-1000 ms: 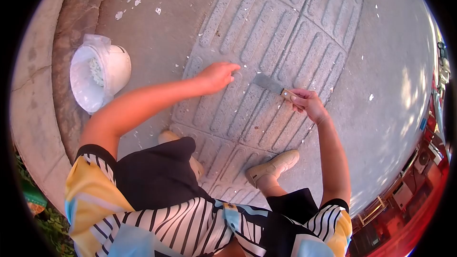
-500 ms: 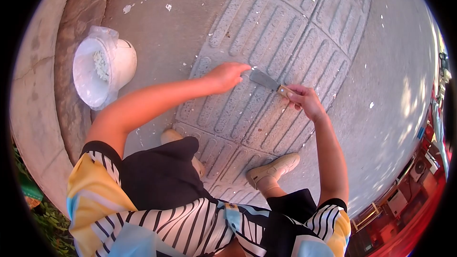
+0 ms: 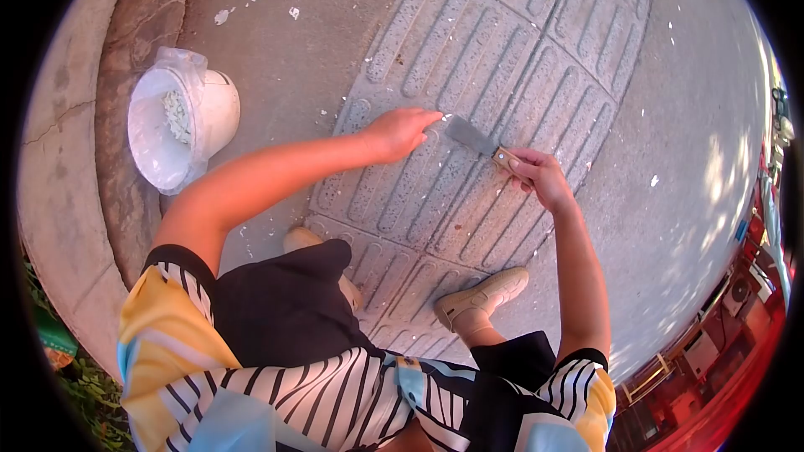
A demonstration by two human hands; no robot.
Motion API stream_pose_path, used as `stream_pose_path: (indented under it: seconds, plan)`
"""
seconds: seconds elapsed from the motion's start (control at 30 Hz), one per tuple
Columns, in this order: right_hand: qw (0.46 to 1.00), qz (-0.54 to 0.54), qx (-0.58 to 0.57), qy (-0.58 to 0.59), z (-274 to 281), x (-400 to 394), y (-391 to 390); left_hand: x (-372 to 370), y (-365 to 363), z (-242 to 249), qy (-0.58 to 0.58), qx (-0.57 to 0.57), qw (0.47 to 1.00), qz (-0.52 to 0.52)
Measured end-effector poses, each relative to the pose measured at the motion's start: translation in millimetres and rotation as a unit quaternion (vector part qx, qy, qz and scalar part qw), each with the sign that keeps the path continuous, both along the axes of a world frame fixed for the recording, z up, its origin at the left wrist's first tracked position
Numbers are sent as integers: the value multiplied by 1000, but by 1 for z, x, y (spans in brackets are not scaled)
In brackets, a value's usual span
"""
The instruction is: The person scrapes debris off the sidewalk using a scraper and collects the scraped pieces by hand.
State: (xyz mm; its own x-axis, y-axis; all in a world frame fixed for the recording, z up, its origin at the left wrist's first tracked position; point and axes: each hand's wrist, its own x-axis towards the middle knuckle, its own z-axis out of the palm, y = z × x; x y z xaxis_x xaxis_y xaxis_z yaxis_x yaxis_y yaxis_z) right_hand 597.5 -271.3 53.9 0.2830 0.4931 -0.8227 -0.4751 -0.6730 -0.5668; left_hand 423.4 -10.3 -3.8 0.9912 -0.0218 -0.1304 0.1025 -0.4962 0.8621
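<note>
Our right hand (image 3: 540, 177) was closed around the wooden handle of a putty knife (image 3: 479, 141); the metal blade ran up and to the left from the grip, its long axis slanting across the raised bars of the tactile paving (image 3: 469, 67). Blade edge low to the paving; contact could not be told. Our left hand (image 3: 404, 130) lay just beside the blade tip, fingers loosely extended and pressed to the paving, holding nothing. A small white fleck (image 3: 444, 116) sat between the fingertips and the blade; the left hand was the nearer of the two to it.

Outward: white flecks scattered over the grooves and the smooth concrete. Well apart to the left, a white bucket (image 3: 180, 125) lined with a plastic bag, pale scraps inside, stood near the curb (image 3: 63, 159). Below, our beige shoes (image 3: 481, 293) straddled the paving strip.
</note>
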Motion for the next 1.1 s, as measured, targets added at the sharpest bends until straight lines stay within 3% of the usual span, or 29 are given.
stream_pose_path:
  seconds: [0.7,0.8,1.1]
  plan:
    - [1000,22,-14,-17,-4,0,11,-3,1,3,44,31,996,-75]
    - [1000,17,-8,-13,-4,-1,11,-3,-1,1,8,37,999,-39]
    - [1000,13,-5,-10,-5,-3,9,-2,1,3,51,66,994,-69]
